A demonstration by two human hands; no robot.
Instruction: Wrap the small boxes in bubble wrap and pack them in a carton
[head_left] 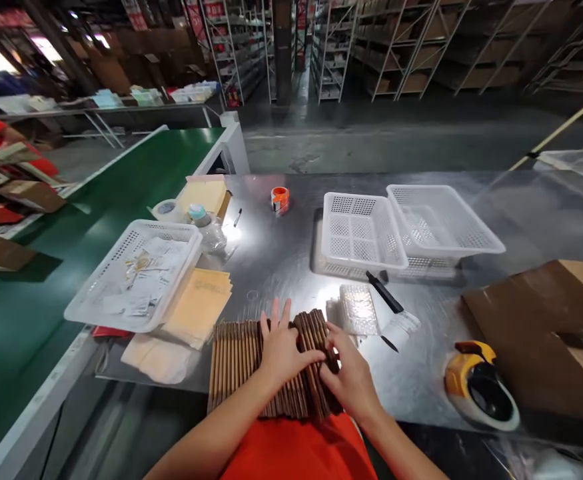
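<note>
A row of thin brown cardboard strips point(236, 360) lies on the metal table point(291, 267) at its front edge. My left hand point(281, 350) rests flat on the middle of the row with fingers spread. My right hand point(351, 377) grips the slanted right end of the strips, fingers curled around them. Just beyond my hands lies a small sheet of bubble wrap point(357, 310), with a black box cutter point(385, 293) beside it.
Two white mesh baskets point(361, 233) stand behind; a third point(131, 277) at the left holds papers over yellow envelopes point(198, 307). A yellow tape dispenser point(478, 387) and flat cardboard point(531, 333) lie right. Orange tape roll point(280, 198), green conveyor point(31, 293) left.
</note>
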